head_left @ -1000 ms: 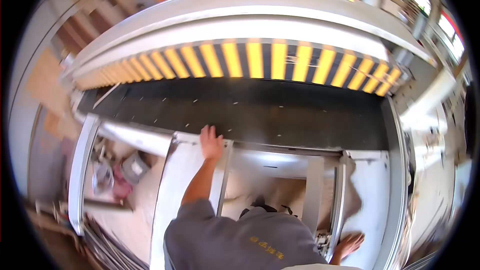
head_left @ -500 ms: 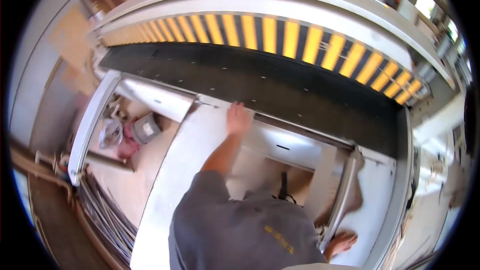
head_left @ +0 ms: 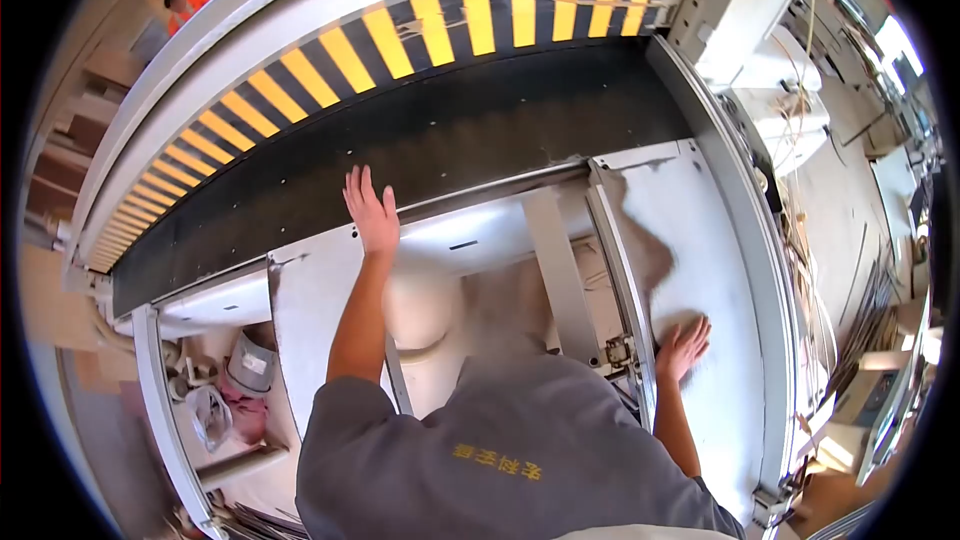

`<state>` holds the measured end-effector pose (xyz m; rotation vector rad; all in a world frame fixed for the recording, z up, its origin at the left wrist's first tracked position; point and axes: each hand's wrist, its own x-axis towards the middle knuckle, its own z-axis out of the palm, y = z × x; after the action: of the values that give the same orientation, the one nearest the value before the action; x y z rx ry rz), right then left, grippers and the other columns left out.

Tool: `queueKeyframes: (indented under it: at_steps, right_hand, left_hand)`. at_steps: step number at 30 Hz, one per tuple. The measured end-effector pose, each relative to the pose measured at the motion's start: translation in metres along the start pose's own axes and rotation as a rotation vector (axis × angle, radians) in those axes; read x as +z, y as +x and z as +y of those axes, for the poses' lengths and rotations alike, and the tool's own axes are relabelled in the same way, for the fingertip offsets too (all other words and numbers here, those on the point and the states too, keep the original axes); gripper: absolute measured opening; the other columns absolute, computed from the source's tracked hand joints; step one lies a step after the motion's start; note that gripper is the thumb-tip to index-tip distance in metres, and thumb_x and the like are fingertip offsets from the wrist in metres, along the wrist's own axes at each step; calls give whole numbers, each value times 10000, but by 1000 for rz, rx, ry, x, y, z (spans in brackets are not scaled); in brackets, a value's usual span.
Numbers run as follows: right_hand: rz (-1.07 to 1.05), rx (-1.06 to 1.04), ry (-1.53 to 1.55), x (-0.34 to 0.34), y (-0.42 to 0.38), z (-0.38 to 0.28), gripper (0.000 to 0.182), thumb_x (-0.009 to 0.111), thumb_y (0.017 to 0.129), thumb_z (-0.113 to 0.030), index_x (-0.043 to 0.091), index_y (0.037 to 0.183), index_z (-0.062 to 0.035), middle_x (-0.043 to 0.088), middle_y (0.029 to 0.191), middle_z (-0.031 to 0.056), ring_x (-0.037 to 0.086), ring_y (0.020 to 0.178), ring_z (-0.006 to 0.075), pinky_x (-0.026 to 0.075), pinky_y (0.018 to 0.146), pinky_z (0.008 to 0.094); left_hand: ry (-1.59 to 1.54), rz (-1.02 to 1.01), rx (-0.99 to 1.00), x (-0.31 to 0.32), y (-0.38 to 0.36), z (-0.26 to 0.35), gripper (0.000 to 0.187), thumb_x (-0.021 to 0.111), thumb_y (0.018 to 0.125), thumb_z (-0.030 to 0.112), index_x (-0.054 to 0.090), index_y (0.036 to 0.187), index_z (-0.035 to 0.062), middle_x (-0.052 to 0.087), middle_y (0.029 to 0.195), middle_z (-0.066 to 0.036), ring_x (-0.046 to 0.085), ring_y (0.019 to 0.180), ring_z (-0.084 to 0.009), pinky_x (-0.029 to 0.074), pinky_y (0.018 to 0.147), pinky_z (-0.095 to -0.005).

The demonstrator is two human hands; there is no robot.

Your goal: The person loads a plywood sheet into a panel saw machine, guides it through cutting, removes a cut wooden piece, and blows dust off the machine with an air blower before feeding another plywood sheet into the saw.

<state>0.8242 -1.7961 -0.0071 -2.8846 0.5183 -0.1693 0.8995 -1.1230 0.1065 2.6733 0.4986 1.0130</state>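
My left hand (head_left: 372, 212) is spread with its fingers reaching over the front edge of a long dark machine bed (head_left: 470, 130). Below its wrist lies a pale flat panel (head_left: 318, 285). My right hand (head_left: 685, 348) rests open over another pale panel (head_left: 710, 240), close to a brown dusty patch (head_left: 645, 230) on it. Neither hand holds anything. Between the two panels is an open frame with a metal rail (head_left: 618, 265) running beside the right panel.
A yellow-and-black striped guard (head_left: 430, 30) runs along the bed's far side. At lower left, a grey bucket (head_left: 250, 365) and a clear plastic bag (head_left: 208, 415) sit below the frame. A person in orange (head_left: 188, 8) is far off at upper left. Long thin strips (head_left: 868, 325) lie at right.
The view has swung right along the machine. My left hand now reaches over the bed's edge, and my right hand shows more fully over the right panel.
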Motion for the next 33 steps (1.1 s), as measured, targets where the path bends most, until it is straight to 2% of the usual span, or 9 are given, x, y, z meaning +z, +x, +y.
queueKeyframes:
  at_steps: [8, 12, 18, 23, 27, 29, 30, 31, 33]
  right_hand:
    - [54, -9, 11, 3, 1, 1, 664, 470, 1127, -396, 318, 1658, -27, 328, 1735, 165, 237, 1636, 334, 136, 1331, 539]
    - [44, -6, 9, 2, 0, -1, 670, 456, 1126, -421, 319, 1664, -46, 323, 1739, 149, 229, 1640, 320, 128, 1338, 524]
    - [56, -18, 39, -2, 0, -5, 648, 475, 1126, -381, 333, 1649, -26, 350, 1715, 191, 258, 1623, 355, 144, 1331, 540]
    - [50, 1, 39, 2, 1, -2, 658, 449, 1127, -413, 324, 1660, -48, 355, 1712, 191, 265, 1620, 353, 151, 1334, 536]
    - [29, 17, 40, 10, 4, 9, 664, 439, 1125, -428, 322, 1661, -53, 357, 1708, 198, 301, 1598, 384, 185, 1327, 543]
    - [9, 63, 141, 26, 19, 32, 659, 487, 1117, -404, 360, 1645, -30, 375, 1682, 230, 384, 1528, 452, 298, 1285, 528]
    - [29, 152, 222, 20, 26, 14, 641, 517, 1111, -360, 374, 1638, -25, 392, 1670, 236, 402, 1516, 447, 315, 1276, 521]
    - [48, 243, 302, 12, 35, -12, 626, 548, 1104, -317, 387, 1630, -19, 409, 1658, 243, 421, 1505, 442, 332, 1268, 514]
    - [15, -72, 251, -5, 52, -88, 615, 599, 1077, -214, 395, 1618, -3, 449, 1629, 247, 438, 1500, 423, 340, 1266, 507]
  left_hand:
    - [-119, -92, 182, 45, 58, 70, 588, 608, 1062, 291, 450, 1566, 33, 438, 1619, -221, 367, 1527, -450, 244, 1290, -587]
    - [-27, -84, 157, 60, 73, 46, 591, 613, 1061, 312, 458, 1558, 31, 453, 1605, -229, 382, 1520, -436, 253, 1290, -561]
    - [202, -54, -69, 93, 84, -82, 628, 592, 1061, 416, 460, 1552, 47, 471, 1595, -234, 416, 1496, -426, 310, 1255, -574]
    - [388, -63, -343, 77, 80, -204, 695, 550, 1063, 511, 448, 1589, 69, 437, 1653, -222, 380, 1540, -414, 295, 1266, -562]
    - [492, -168, -561, 38, 58, -296, 747, 399, 1107, 599, 365, 1653, 90, 326, 1729, -190, 284, 1606, -377, 245, 1297, -546]
    - [481, -206, -708, 9, 44, -327, 763, 337, 1119, 629, 328, 1670, 101, 285, 1746, -183, 249, 1617, -371, 237, 1304, -535]
    - [618, -347, -842, -10, 37, -338, 816, 286, 1111, 678, 242, 1711, 126, 197, 1783, -154, 174, 1644, -353, 191, 1325, -530]
    - [603, -372, -899, -22, 18, -349, 866, 248, 1095, 722, 166, 1735, 144, 127, 1806, -120, 103, 1664, -335, 128, 1342, -534]
    - [663, -414, -917, -58, -1, -356, 898, 216, 1080, 752, 122, 1742, 153, 93, 1814, -98, 73, 1670, -320, 88, 1349, -531]
